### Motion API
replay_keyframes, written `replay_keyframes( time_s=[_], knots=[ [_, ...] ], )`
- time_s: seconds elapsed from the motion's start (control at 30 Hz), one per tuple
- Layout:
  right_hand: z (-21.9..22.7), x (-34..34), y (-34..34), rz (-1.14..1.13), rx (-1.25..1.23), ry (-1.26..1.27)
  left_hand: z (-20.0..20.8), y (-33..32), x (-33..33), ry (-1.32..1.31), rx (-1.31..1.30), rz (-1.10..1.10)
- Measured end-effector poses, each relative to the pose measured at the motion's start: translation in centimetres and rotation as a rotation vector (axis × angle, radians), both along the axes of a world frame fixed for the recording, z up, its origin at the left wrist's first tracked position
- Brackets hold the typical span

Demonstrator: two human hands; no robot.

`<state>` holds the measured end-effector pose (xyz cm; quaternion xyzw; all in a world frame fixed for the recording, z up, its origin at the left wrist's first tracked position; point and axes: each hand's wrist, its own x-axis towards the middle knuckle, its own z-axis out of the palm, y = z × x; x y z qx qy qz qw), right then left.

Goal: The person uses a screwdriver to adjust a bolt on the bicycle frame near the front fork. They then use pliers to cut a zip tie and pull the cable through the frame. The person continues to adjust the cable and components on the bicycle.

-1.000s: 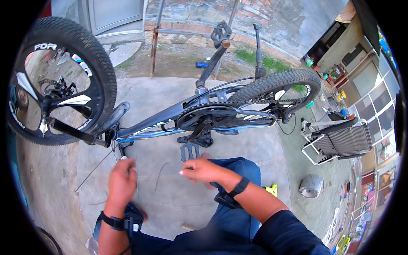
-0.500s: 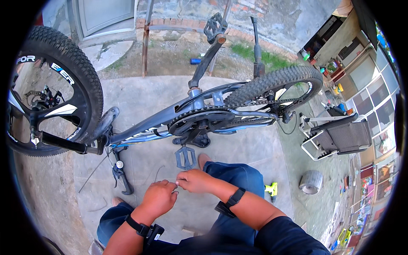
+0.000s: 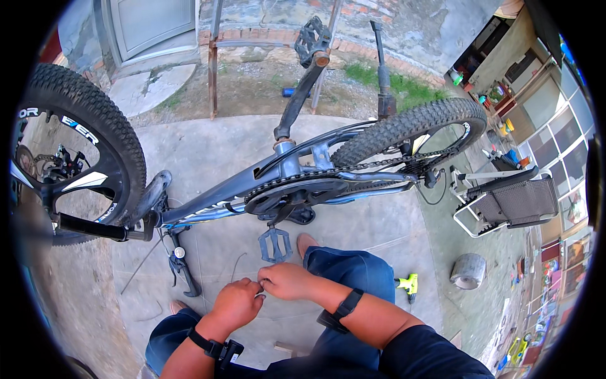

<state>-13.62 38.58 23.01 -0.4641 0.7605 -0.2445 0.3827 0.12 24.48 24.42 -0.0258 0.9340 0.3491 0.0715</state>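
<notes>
My left hand (image 3: 237, 303) and my right hand (image 3: 285, 281) meet fingertip to fingertip above the concrete floor, between my knees. Both are closed in a pinch on something too small to make out. Just beyond them is a flat black pedal (image 3: 275, 245) of a dark blue-grey bicycle (image 3: 218, 198), which rests upside down with its wheels raised. Its chainring (image 3: 293, 197) and chain face me. A thin bent wire (image 3: 238, 264) lies on the floor ahead of my left hand, and a handlebar end with a brake lever (image 3: 183, 271) sits to the left.
The knobbly front wheel (image 3: 110, 120) rises at left; the rear wheel (image 3: 410, 131) extends right. A yellow-green power drill (image 3: 409, 285) lies beside my right leg. Farther right are a grey cylinder (image 3: 468, 271) and a folding chair (image 3: 516, 201). A wall (image 3: 410, 31) stands behind.
The view has shifted slightly, so the bicycle sits a little differently in it. My hands stay pinched together, with the right fingers now covering more of the spot where they meet.
</notes>
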Motion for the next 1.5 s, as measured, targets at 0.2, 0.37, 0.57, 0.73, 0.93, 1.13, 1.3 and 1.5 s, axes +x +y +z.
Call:
replay_keyframes(
  time_s=[0.2, 0.37, 0.57, 0.73, 0.93, 1.13, 1.3, 1.5],
  knots=[
    [0.5, 0.0, 0.1, 0.020, -0.027, -0.001, 0.6, 0.1, -0.1, -0.023, 0.005, -0.018],
    [0.0, 0.3, 0.1, 0.022, -0.033, -0.002, 0.4, 0.0, 0.1, -0.023, 0.023, -0.020],
    [1.0, 0.2, 0.1, 0.038, -0.015, -0.004, 0.3, -0.1, 0.3, -0.041, 0.022, -0.023],
    [1.3, 0.2, 0.2, 0.007, -0.003, -0.015, 0.5, 0.1, 0.0, -0.045, 0.026, -0.036],
    [1.3, 0.2, -0.1, 0.009, 0.026, -0.012, 0.9, 0.2, -0.1, -0.059, 0.038, -0.010],
    [1.1, 0.2, -0.2, 0.003, 0.024, -0.013, 1.1, 0.2, -0.1, -0.073, 0.020, -0.010],
    [1.3, 0.2, -0.3, 0.007, 0.024, -0.017, 1.0, 0.1, 0.0, -0.071, 0.018, -0.014],
    [1.3, 0.3, -0.4, 0.009, 0.044, -0.016, 1.3, 0.1, -0.1, -0.049, 0.030, -0.011]
  ],
)
